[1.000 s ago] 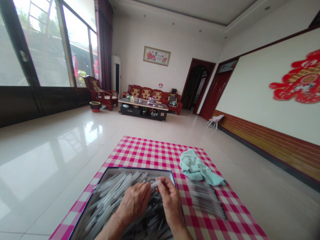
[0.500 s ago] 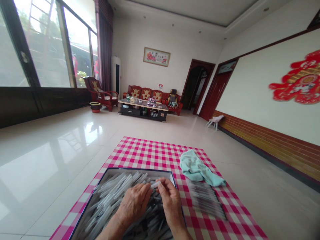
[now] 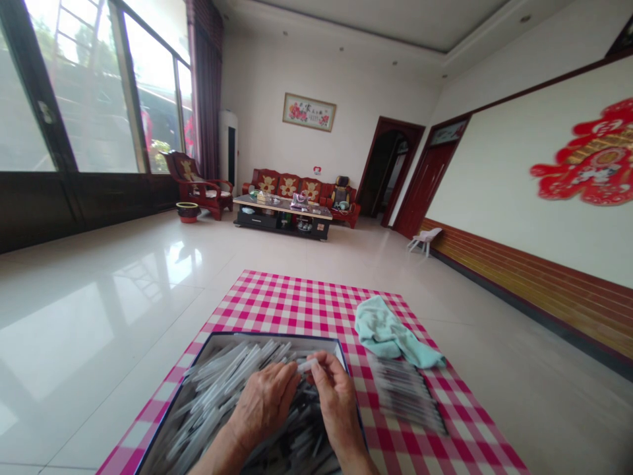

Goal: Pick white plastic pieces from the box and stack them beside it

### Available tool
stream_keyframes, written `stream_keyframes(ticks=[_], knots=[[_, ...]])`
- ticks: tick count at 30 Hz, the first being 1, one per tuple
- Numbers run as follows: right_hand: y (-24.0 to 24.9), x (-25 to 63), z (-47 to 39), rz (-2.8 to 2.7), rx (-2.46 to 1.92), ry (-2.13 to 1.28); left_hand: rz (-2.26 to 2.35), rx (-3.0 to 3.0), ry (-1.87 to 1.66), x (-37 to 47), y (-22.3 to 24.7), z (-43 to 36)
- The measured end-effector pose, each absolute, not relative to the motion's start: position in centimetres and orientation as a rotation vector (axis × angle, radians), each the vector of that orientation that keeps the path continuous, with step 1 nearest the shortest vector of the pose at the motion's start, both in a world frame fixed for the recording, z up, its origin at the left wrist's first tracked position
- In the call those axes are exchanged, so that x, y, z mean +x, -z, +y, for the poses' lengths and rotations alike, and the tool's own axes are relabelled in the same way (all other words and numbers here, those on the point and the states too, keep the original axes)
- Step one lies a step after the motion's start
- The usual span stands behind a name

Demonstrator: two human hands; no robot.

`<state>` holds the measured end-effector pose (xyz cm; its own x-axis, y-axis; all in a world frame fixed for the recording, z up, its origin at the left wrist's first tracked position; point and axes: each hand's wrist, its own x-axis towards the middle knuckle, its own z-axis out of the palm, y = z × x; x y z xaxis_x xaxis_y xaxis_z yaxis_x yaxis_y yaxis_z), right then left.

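My left hand and my right hand meet above a shallow box with a dark blue rim. Pinched between their fingertips is a whitish translucent tube, like a pen barrel. The fingers of both hands are closed round it, and most of its length is hidden. Many similar slim tubes lie heaped in the box, pale ones at the left and darker pieces under my hands. Right of the box, a row of clear, dark-ended pen-like sticks lies side by side, blurred.
A pink-and-white checked cloth covers the table. A crumpled mint-green cloth lies beyond the row of sticks. Farther off on the tiled floor stand a low table, a wooden sofa and a small chair.
Almost nothing differs. Both hands stay over the box with the tube between them, and the whole view has shifted very slightly.
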<state>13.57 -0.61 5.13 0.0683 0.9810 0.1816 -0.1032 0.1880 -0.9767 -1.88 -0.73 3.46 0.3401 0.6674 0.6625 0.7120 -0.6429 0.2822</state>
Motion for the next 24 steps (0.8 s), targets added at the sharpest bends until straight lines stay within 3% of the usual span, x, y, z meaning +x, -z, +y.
stream_keyframes(ticks=[15,19,24], knots=[[-4.5,14.2,0.4,-0.622,-0.855,-1.335,-1.231,-2.447,1.303,-2.1,-3.5,-0.7],[-4.6,14.0,0.1,-0.766,-0.976,-1.260,-1.198,-2.382,1.393,-2.2,-3.3,-0.4],[-5.5,13.4,-1.2,-1.345,-1.062,-1.260,-1.233,-2.287,1.380,-2.5,-3.5,-0.3]])
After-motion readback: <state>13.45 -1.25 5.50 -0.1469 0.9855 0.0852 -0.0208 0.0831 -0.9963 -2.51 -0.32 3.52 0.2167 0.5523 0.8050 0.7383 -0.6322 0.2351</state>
